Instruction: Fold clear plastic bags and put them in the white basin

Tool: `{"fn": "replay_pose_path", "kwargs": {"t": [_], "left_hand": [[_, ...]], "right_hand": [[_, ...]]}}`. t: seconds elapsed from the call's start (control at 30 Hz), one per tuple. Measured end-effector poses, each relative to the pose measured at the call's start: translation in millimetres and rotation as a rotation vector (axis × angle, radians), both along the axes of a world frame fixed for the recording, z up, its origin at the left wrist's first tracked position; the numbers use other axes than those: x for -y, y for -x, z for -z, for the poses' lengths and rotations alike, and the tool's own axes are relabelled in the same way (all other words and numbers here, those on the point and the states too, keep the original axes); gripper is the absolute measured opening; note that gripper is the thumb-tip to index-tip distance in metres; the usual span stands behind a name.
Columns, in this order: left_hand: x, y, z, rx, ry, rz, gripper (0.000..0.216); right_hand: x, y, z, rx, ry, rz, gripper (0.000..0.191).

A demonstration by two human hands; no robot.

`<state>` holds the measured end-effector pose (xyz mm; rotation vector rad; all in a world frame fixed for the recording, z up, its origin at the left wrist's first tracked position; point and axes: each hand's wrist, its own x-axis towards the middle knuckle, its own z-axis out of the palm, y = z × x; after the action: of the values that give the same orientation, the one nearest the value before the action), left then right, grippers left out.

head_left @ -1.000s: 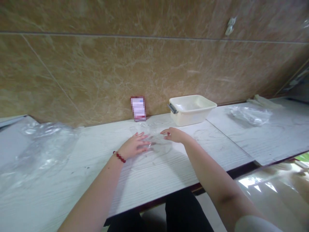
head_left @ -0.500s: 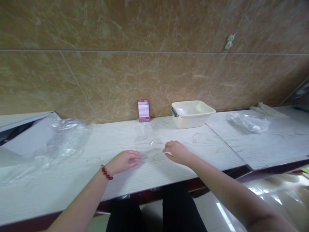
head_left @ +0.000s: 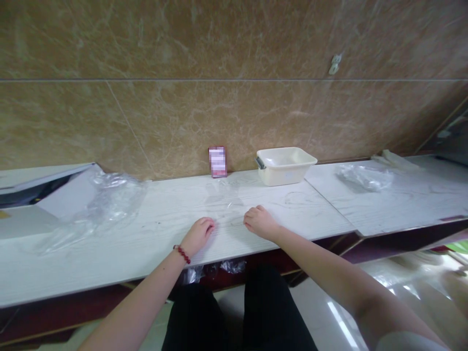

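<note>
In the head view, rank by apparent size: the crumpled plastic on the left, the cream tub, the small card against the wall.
1. Crumpled plastic, clearly largest.
2. Cream tub.
3. Small card, smallest.
The plastic lies nearer the camera, which inflates it somewhat.

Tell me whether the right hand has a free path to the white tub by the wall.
Probably yes: the right hand rests on the tabletop, and only bare surface lies between it and the white tub.
</note>
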<state>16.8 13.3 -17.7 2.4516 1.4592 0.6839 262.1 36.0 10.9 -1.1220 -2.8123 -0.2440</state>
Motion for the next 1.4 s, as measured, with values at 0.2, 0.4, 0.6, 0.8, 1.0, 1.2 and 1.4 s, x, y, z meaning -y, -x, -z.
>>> {"fn": "replay_pose_path", "kwargs": {"t": [0.2,0.4,0.6,0.8,1.0,1.2,1.4], "left_hand": [[12,-2,-3.0,0.045,0.001,-0.022,0.016],[45,-1,-18.5,0.141,0.092,-0.071,0.018],[77,6,-30.0,0.227,0.151,-0.104,0.019],[98,14,-28.9,0.266,0.242,-0.035,0.022],[97,24,-13.2,0.121,0.107,-0.021,0.033],[87,25,-16.6,0.092,0.075,0.038,0.012],[77,13,-25.3,0.270,0.196,-0.131,0.017]], "right_hand": [[14,0,3.7,-0.185,0.040,0.070,0.013],[39,-8,-3.5,-0.413,0.116,-0.009,0.033],[43,-15,7.5,-0.364,0.236,-0.137,0.067],[40,-3,15.5,-0.354,0.330,-0.312,0.033],[47,-1,11.9,-0.369,0.411,-0.300,0.031],[54,-3,0.9,-0.371,0.492,-0.207,0.030],[44,9,-3.4,-0.555,0.562,-0.050,0.028]]}}
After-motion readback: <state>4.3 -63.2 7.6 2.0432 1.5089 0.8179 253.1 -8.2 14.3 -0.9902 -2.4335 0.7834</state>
